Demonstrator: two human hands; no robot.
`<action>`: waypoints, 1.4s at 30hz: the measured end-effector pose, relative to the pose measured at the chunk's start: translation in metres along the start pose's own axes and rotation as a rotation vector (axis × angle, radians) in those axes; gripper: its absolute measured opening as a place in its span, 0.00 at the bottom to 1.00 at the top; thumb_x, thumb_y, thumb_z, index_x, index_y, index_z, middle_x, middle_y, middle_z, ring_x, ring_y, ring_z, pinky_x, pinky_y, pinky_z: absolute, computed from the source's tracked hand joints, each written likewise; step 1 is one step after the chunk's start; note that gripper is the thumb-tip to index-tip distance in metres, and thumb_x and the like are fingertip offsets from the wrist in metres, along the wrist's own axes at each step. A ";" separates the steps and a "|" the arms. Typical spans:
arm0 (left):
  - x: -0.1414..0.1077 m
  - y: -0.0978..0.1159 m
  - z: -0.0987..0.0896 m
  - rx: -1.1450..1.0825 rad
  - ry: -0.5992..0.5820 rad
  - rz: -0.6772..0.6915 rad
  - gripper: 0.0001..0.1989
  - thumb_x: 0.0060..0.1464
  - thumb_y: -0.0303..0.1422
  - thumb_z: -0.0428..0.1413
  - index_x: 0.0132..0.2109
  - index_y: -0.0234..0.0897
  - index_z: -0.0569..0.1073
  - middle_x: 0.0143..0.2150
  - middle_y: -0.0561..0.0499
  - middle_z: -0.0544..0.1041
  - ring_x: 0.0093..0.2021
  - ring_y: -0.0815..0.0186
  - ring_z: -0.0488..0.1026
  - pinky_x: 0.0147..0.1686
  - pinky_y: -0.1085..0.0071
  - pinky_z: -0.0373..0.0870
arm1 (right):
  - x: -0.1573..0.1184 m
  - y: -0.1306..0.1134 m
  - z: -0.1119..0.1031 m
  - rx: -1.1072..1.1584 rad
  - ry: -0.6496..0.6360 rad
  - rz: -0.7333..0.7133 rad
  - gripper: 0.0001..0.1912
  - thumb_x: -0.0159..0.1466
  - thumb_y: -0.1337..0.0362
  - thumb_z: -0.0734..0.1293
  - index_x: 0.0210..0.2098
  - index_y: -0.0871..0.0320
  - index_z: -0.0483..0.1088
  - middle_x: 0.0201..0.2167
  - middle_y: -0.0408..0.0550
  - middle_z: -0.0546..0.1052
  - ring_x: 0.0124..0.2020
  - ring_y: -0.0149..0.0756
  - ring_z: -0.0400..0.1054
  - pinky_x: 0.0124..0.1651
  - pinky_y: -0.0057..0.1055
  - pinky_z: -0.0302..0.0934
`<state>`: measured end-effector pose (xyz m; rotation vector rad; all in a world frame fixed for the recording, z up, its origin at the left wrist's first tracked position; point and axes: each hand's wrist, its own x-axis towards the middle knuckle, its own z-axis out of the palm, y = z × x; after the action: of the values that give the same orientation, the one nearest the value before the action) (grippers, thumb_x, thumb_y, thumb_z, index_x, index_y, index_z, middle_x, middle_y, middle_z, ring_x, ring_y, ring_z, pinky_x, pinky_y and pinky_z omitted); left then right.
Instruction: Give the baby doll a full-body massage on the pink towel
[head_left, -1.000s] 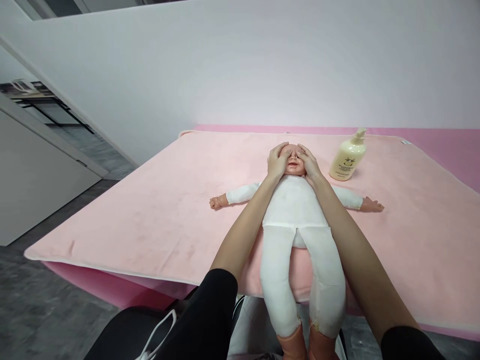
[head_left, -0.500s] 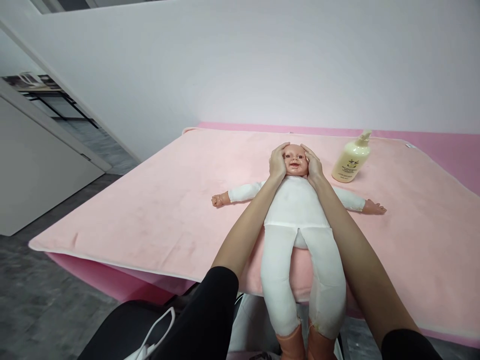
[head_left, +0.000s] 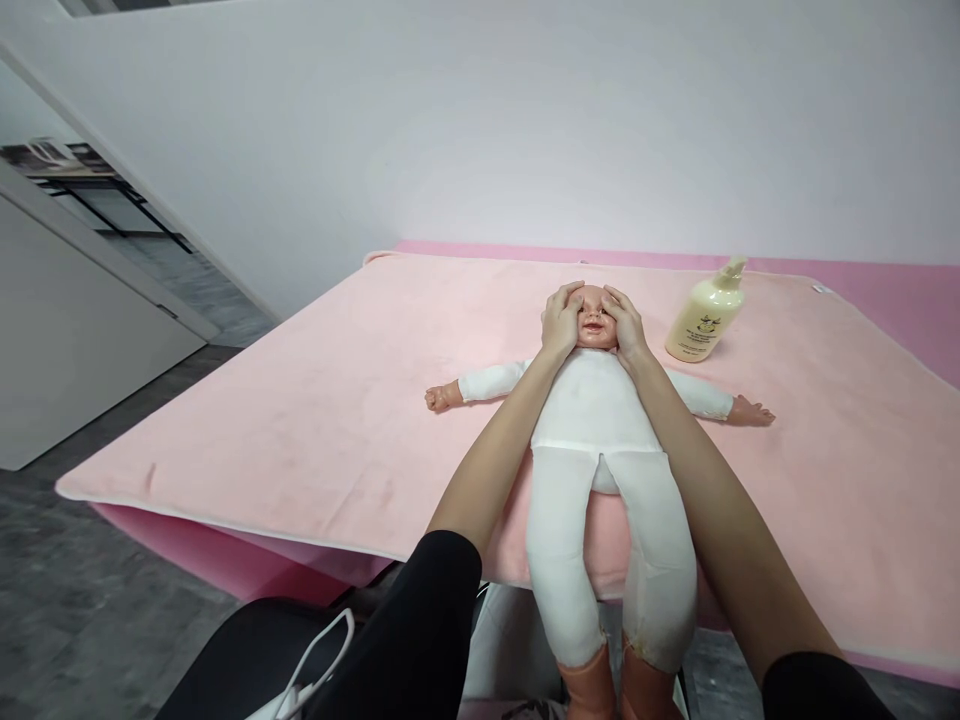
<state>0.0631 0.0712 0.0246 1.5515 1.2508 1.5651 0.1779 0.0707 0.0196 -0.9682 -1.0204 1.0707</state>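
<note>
A baby doll with a white cloth body lies on its back on a pink mat, its arms spread and its feet over the near edge. My left hand cups the left side of the doll's head, its thumb by the eye. On the other side my right hand holds the head in the same way, thumb near the other eye. Between them the doll's mouth and nose show. A pale yellow pump bottle stands on the mat to the right of the head.
Behind the mat rises a white wall. A black chair with a white cable on it is at the lower left, below the table edge. A white door panel stands at the far left.
Both thumbs have moved inward onto the doll's face around its eyes, which they now partly cover. The hands still hold the head from both sides.
</note>
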 end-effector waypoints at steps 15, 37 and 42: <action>-0.003 0.002 -0.001 0.015 0.006 0.014 0.15 0.51 0.33 0.54 0.47 0.42 0.72 0.51 0.51 0.72 0.55 0.63 0.65 0.57 0.68 0.58 | -0.002 0.002 -0.001 -0.014 -0.058 -0.027 0.29 0.52 0.54 0.68 0.52 0.56 0.67 0.57 0.47 0.66 0.60 0.39 0.58 0.62 0.36 0.55; -0.003 0.054 -0.066 0.113 -0.599 -0.053 0.30 0.43 0.36 0.61 0.55 0.39 0.68 0.62 0.46 0.63 0.63 0.52 0.56 0.59 0.62 0.58 | -0.021 -0.052 -0.027 -0.410 -0.404 -0.117 0.36 0.44 0.58 0.76 0.52 0.54 0.68 0.58 0.48 0.65 0.61 0.49 0.55 0.64 0.47 0.48; -0.005 0.046 -0.065 0.120 -0.603 -0.004 0.43 0.31 0.33 0.68 0.59 0.41 0.64 0.66 0.45 0.55 0.66 0.52 0.51 0.61 0.61 0.54 | -0.030 -0.064 -0.031 -0.529 -0.448 -0.090 0.51 0.36 0.61 0.79 0.59 0.52 0.61 0.62 0.49 0.59 0.63 0.52 0.52 0.64 0.49 0.50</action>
<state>0.0099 0.0359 0.0725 1.9008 1.0064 0.9138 0.2170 0.0253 0.0679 -1.1078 -1.7604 0.9810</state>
